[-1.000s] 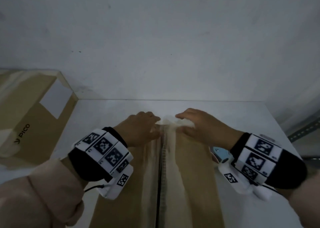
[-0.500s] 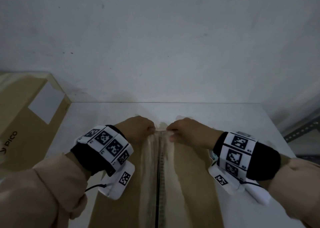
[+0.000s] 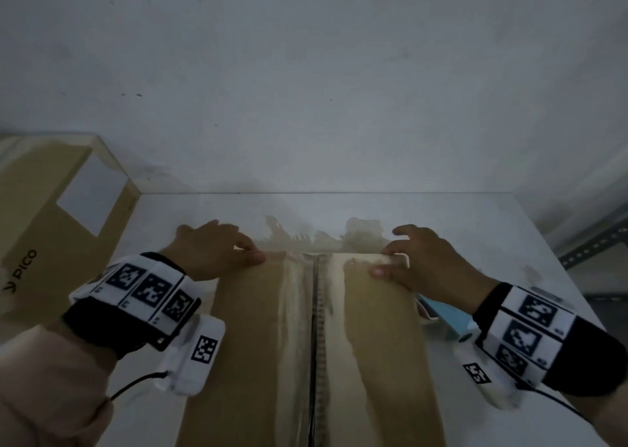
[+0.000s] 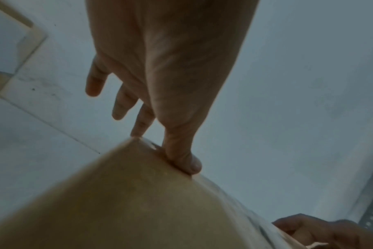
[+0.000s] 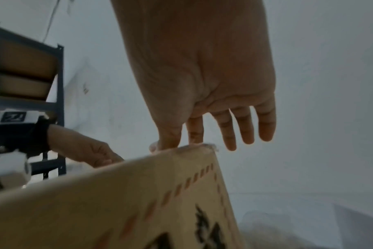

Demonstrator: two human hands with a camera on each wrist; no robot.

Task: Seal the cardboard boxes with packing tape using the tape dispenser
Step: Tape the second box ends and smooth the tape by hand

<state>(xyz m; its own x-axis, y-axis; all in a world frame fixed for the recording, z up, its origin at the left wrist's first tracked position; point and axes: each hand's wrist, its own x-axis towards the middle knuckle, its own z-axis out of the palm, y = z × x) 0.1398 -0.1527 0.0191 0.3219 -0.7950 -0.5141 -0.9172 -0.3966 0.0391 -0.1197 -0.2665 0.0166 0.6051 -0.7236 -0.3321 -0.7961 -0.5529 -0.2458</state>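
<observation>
**A bare packing or storage room**

This looks like a stockroom or packing area, not a home. A plain white desk (image 3: 190, 215) stands against a scuffed, unpainted-looking white wall (image 3: 306, 72), with nothing decorative on either. A brown box (image 3: 258, 344) with a taped seam lies on the desk at 6 o'clock, and another box (image 3: 40, 208) printed "PICO", with a white label, stands at 9 o'clock. At 3 o'clock a slotted grey steel rack (image 3: 591, 246) shows; the right wrist view shows such a rack (image 5: 60, 104) holding more cartons (image 5: 26, 74). The light is dim and cool.
</observation>
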